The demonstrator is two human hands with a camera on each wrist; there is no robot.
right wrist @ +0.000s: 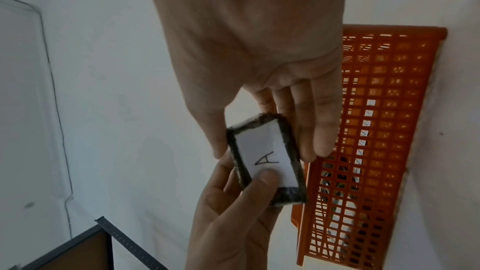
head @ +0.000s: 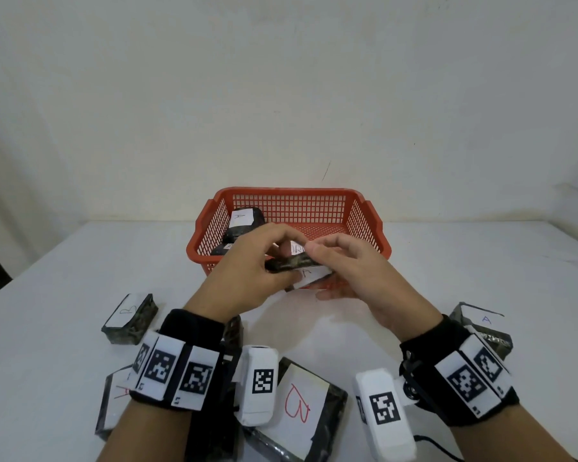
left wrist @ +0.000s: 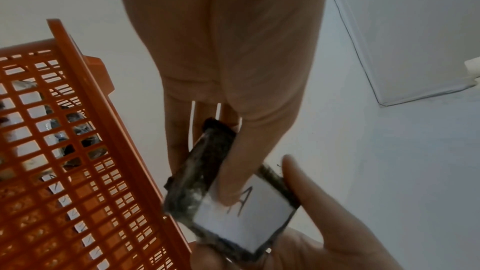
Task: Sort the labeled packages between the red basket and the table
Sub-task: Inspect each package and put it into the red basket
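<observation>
Packages (head: 131, 320) marked A and B on table (head: 447, 268), before basket (head: 291, 208).

Plain white wall (head: 281, 78) behind.

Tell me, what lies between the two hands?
A small dark package labelled A; the left hand and the right hand both hold it. Both wrist views show this.

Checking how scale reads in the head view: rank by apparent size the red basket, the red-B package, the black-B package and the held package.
1. Red basket
2. Red-B package, inflated by nearness
3. Black-B package
4. Held package, partly hidden by both hands, so unsure
</observation>
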